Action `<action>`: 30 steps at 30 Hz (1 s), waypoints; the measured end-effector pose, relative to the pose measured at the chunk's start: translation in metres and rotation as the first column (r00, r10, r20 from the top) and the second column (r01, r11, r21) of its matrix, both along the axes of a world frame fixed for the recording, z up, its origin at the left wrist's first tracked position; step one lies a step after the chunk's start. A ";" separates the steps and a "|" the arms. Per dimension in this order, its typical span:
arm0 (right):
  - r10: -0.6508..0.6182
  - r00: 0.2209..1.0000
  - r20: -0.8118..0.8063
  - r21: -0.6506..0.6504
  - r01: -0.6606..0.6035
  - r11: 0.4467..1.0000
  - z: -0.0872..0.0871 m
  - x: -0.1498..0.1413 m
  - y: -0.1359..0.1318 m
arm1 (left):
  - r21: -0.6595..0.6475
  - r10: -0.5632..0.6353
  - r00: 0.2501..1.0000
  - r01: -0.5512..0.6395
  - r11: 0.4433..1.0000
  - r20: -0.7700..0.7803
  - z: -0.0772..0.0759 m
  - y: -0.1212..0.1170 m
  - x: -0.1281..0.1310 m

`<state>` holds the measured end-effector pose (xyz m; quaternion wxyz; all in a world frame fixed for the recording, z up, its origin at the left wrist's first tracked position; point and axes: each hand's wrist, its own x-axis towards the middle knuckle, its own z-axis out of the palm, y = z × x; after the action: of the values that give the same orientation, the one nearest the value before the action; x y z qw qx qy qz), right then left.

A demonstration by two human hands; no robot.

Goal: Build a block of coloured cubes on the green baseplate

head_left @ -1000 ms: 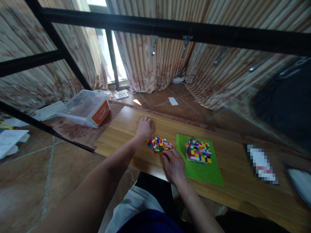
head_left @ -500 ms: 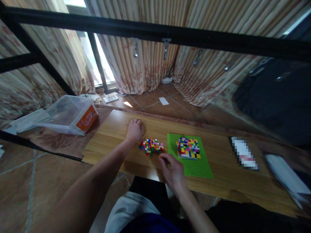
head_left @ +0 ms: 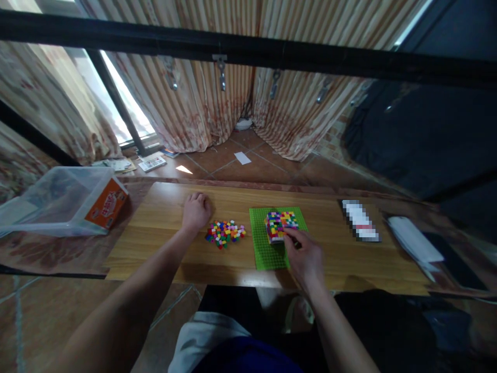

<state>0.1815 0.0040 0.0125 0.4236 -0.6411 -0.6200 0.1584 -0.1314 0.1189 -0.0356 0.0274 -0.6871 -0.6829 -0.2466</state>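
Note:
My right hand (head_left: 306, 259) reaches over a block of stacked, many-coloured toy bricks (head_left: 276, 221) on a green studded baseplate (head_left: 266, 259). Its thumb and forefinger are pinched together at the near right part of the stack. The small toy brick between the fingertips is mostly hidden now. To the left, my left hand (head_left: 197, 211) rests on the table with its fingers curled in and nothing visible in them. A loose pile of small coloured bricks (head_left: 225, 233) lies between that hand and the baseplate.
A wooden table (head_left: 155, 223) carries all this. A pixelated, white-faced object (head_left: 360, 220) and a white pad-like item (head_left: 413, 238) lie to the right. On the left stands a clear plastic bin (head_left: 73, 197) with an orange label. A black bar (head_left: 248, 46) crosses above.
My right hand has moved from the loose pile to the brick stack, with a small orange-red brick showing at its fingertips midway. My left hand stays beside the pile. The view has turned right.

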 end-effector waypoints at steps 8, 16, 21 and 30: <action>0.024 0.973 0.231 0.009 -0.026 1.000 -0.004 -0.008 0.010 | -0.011 0.002 1.000 -0.002 1.000 -0.002 0.001 0.000 0.000; -0.002 0.996 0.090 -0.015 0.003 1.000 -0.004 -0.004 0.011 | -0.018 0.016 1.000 -0.015 1.000 0.014 0.002 0.000 0.002; -0.051 0.997 -0.062 -0.047 0.048 0.998 -0.003 -0.002 0.008 | -0.028 0.011 1.000 -0.011 1.000 0.012 0.002 0.000 0.001; -0.073 0.965 -0.251 -0.085 0.053 0.995 -0.007 -0.004 0.016 | -0.024 0.014 1.000 -0.013 1.000 0.022 0.002 -0.001 0.002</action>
<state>0.1776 0.0199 0.0052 0.4793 -0.6509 -0.5332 0.2496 -0.1294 0.1178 -0.0338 0.0135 -0.6800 -0.6906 -0.2459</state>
